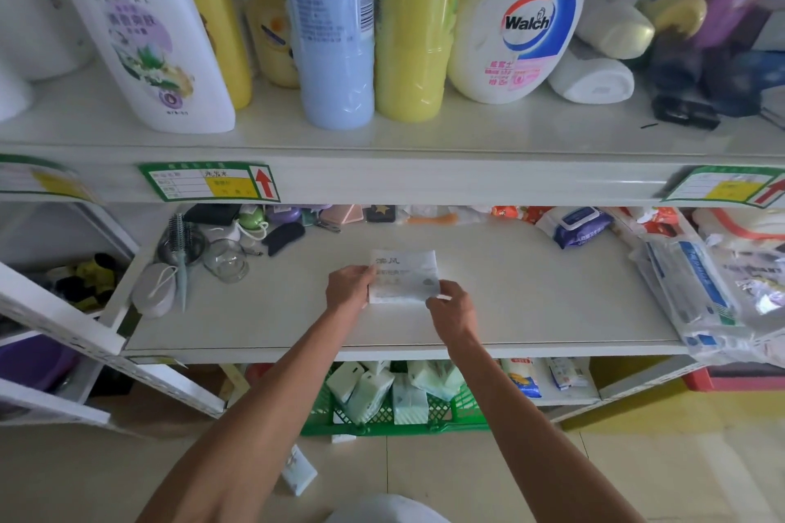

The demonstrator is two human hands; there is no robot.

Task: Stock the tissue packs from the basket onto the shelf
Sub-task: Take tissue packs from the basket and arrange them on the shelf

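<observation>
Both hands pinch one tissue pack (402, 277) flat on the pale shelf (531, 310): left hand (349, 285) at its 9 o'clock edge, right hand (452, 307) at its 4 o'clock corner. More packs fill the green basket (395, 416) on the tiled floor (637, 471) below. Bottles (335, 25) stand on the upper shelf (467, 132).

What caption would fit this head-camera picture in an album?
Both hands, left hand and right hand, set a tissue pack on the middle shelf above the green basket.
</observation>
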